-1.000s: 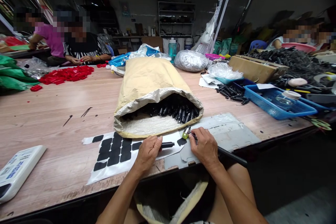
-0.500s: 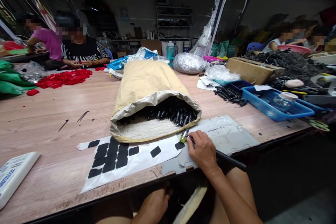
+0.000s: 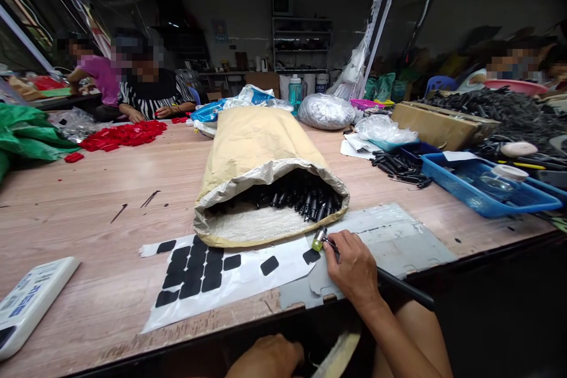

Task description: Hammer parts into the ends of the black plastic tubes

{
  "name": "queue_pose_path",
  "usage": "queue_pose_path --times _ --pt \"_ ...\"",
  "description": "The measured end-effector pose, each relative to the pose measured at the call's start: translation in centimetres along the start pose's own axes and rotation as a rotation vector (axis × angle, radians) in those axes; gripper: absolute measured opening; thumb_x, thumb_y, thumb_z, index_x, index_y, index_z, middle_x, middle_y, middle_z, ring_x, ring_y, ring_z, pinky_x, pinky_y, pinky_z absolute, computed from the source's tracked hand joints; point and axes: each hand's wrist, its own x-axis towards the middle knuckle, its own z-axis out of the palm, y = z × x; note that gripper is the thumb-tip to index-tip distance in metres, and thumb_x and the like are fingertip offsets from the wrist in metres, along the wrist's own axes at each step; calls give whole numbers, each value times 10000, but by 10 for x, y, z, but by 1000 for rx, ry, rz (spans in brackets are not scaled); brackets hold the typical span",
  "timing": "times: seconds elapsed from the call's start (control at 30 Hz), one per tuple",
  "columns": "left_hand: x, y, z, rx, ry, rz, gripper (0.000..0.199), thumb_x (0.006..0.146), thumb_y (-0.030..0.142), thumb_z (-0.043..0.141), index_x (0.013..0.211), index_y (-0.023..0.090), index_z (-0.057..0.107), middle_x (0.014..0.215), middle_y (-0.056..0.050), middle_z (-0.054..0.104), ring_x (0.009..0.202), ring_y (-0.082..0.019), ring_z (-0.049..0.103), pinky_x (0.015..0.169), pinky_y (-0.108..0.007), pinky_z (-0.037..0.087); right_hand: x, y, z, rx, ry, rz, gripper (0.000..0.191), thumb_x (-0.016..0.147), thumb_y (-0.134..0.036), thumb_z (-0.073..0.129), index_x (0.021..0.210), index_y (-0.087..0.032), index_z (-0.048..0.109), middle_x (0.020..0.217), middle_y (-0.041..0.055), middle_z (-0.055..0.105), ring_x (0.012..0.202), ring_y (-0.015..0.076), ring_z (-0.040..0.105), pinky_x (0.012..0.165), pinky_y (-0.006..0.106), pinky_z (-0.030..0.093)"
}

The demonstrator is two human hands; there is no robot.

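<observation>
My right hand (image 3: 352, 263) is closed around a small hammer (image 3: 318, 242) with a metal and yellow-green head and a long black handle. The hammer head rests near the right end of a white backing sheet (image 3: 248, 286) that carries black rounded-square stickers (image 3: 194, 277). Beneath my right hand lies a grey board (image 3: 398, 233). My left hand (image 3: 268, 357) is low, below the table edge, beside a pale yellow strip (image 3: 341, 351); shadow hides its fingers. Just beyond the sheet, a yellow sack (image 3: 266, 136) lies with its mouth towards me, showing several black parts (image 3: 310, 201) inside.
A white device (image 3: 39, 304) lies at the left. Blue baskets (image 3: 478, 201), a cardboard box (image 3: 443, 124) and heaped black parts (image 3: 522, 115) occupy the right. Red pieces (image 3: 124, 137) and a green bag (image 3: 31, 133) are at far left. People sit across the table.
The view has shifted, so most things appear further right and slightly lower. My right hand keeps its hold on the hammer. Across the table, a person's hands have moved apart.
</observation>
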Motion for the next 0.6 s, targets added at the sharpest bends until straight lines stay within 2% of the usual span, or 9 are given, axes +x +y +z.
queue_pose_path --times 0.07,0.13,0.17,0.2,0.27,0.33,0.37,0.43,0.6 --pt "-8 10 -30 -25 -162 87 343 827 553 709 1002 263 756 906 -39 767 846 -264 722 803 -380 557 0 0 1 0 10 -4 79 950 -259 563 937 -214 626 897 41 632 868 211 539 782 331 368" --pt "-9 20 -71 -154 -95 114 412 919 593 558 1038 235 725 894 -34 761 766 -211 711 710 -310 549 -1 1 1 -5 20 -9 66 945 -258 573 936 -217 624 889 37 631 870 213 542 782 333 369" --pt "-6 23 -94 -226 39 89 459 952 602 488 1012 204 708 903 -51 755 752 -204 705 693 -302 546 -1 1 2 -7 23 -11 60 943 -255 576 935 -219 623 886 36 631 869 214 543 781 335 369" --pt "0 24 -117 -231 271 30 459 967 590 460 1016 193 686 938 -64 749 781 -206 704 707 -302 544 -1 2 2 -7 24 -15 56 942 -253 578 933 -221 622 884 35 631 867 213 544 781 336 370" --pt "17 21 -158 -48 912 -275 383 950 540 515 1047 200 665 1017 -88 727 907 -242 696 804 -331 540 -1 2 2 -2 24 -23 52 943 -251 579 932 -221 621 883 34 630 862 211 546 781 336 374" --pt "40 14 -188 28 1185 -463 428 965 453 489 1237 136 581 1294 -218 607 1232 -370 563 1010 -482 449 -1 2 3 3 25 -34 54 946 -253 577 939 -221 620 880 35 627 861 211 549 782 338 377" --pt "52 11 -199 53 1267 -530 476 961 436 481 1295 102 535 1370 -265 538 1320 -416 477 1060 -541 391 -1 2 3 3 28 -39 56 949 -254 574 945 -221 619 876 35 625 862 213 549 782 340 378" --pt "74 3 -213 73 1329 -590 545 949 429 470 1348 58 482 1430 -314 461 1391 -465 371 1092 -608 319 -1 3 3 -1 33 -44 63 956 -257 566 959 -221 617 875 36 623 865 218 549 785 345 379" --pt "109 -14 -235 118 1317 -624 600 891 444 506 1357 66 518 1403 -325 511 1366 -509 407 1057 -663 322 -1 3 4 11 41 -53 63 962 -260 556 950 -225 607 869 40 620 845 219 544 777 351 380"
